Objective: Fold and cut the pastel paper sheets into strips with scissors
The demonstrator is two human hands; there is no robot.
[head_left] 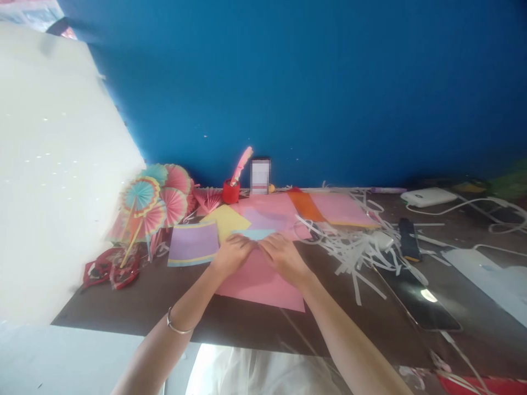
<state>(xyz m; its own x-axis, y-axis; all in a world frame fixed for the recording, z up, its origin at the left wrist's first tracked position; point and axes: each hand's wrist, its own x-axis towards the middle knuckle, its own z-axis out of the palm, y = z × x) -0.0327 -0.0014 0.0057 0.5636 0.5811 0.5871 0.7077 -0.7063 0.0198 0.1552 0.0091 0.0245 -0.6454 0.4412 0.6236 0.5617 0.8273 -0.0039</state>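
Note:
My left hand (234, 254) and my right hand (284, 257) meet over the middle of the table, fingertips close together. Both have curled fingers closed on the near edge of a light blue paper (256, 234), which shows as a narrow band beyond them. Its part beneath the fingers is hidden. Under my hands lies a pink sheet (267, 285). A yellow sheet (229, 221) and a lilac sheet (263, 218) lie just beyond. To the left of my left hand is a purple sheet (193, 244) with yellow and blue edges.
Pleated paper fans (142, 195) and red plastic-wrapped items (123, 269) crowd the left. At the back stand a red cup (231, 192) and a propped phone (261, 175). Tangled white paper strips (354, 252), a dark phone (420, 299) and a white power bank (428, 196) lie right.

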